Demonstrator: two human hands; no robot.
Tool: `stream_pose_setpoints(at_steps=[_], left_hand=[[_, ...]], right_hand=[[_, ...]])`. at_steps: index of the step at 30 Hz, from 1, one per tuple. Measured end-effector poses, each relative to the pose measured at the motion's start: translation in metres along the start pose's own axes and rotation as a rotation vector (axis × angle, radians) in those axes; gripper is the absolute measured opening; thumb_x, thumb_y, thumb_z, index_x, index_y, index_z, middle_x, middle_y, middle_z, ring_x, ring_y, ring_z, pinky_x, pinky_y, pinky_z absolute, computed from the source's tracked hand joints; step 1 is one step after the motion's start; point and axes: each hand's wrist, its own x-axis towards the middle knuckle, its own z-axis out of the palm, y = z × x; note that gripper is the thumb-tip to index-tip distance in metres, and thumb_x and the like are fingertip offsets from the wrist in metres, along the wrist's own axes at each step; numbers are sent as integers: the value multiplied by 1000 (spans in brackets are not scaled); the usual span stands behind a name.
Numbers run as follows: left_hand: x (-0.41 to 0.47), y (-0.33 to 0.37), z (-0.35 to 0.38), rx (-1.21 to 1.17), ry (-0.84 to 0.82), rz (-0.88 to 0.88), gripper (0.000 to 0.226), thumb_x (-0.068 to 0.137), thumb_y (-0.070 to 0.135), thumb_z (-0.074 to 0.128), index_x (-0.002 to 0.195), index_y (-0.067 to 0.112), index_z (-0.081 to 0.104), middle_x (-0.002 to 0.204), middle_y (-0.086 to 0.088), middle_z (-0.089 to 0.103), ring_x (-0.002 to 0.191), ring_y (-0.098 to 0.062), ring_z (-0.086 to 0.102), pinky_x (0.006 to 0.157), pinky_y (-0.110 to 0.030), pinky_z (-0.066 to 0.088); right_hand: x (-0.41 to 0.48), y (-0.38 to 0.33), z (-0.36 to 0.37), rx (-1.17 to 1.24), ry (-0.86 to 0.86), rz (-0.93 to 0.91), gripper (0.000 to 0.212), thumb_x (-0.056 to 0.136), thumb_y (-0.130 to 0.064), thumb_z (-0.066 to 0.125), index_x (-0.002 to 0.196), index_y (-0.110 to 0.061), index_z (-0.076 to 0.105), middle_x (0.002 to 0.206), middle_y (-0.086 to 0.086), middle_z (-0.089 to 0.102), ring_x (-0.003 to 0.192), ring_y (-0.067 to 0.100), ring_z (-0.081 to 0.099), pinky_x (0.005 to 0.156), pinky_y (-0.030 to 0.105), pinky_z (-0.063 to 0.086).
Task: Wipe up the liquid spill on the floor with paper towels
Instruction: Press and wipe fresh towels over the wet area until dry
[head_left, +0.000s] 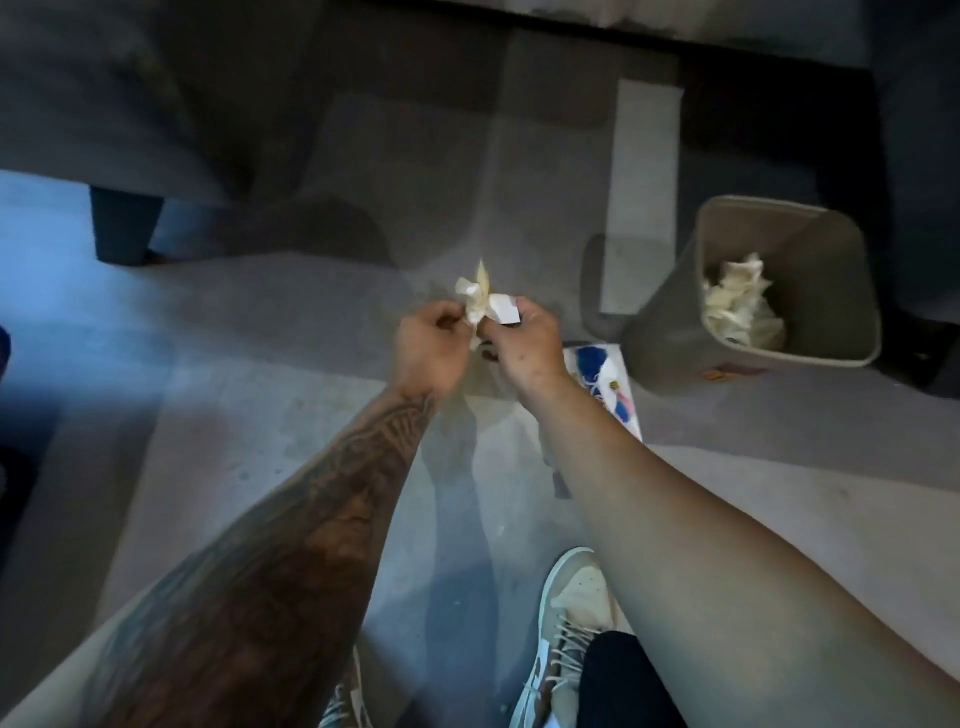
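A crumpled, yellow-stained paper towel (479, 300) is held up above the grey floor between both hands. My left hand (432, 347) pinches its left side with curled fingers. My right hand (525, 347) grips its right side, where a small white piece (503, 309) shows at the fingertips. A faint yellowish stain (485, 387) lies on the floor just below the hands, partly hidden by my wrists.
A grey waste bin (831, 249) with several used towels inside stands to the right. A white and blue tissue box (605, 384) lies on the floor beside my right wrist. Dark furniture with a leg (124, 228) stands at the back left. My shoes (566, 623) are at the bottom.
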Motion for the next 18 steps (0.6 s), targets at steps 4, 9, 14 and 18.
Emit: stream_pose_setpoints(at_steps=[4,9,14,18], left_hand=[[-5,71,32,-28,-43,177,16,86,-4,62,95,-1,75,84,-5,69,77,-11,59,61,1,37],[-21,149,101,-60,-221,198,19,90,4,61,103,4,74,95,-5,73,88,-20,69,79,-22,51],[-47,200,156,-93,-515,150,30,91,2,61,119,10,68,104,-5,71,97,-21,68,82,-21,55],[-55,201,163,4,-594,129,52,93,4,60,143,12,50,139,-3,58,124,-18,56,108,-27,43]], right_hand=[[2,-40,-55,83,120,-89,22,83,1,69,97,-15,66,81,6,68,72,18,62,67,36,54],[11,-63,-149,100,320,-151,25,74,-17,74,99,-15,71,87,5,76,79,22,73,80,45,61],[12,-67,-227,154,526,-133,19,74,-10,71,85,-25,70,89,7,76,87,29,73,83,53,59],[13,-55,-247,206,657,-50,33,86,-6,65,119,-14,64,112,10,70,105,26,68,100,41,53]])
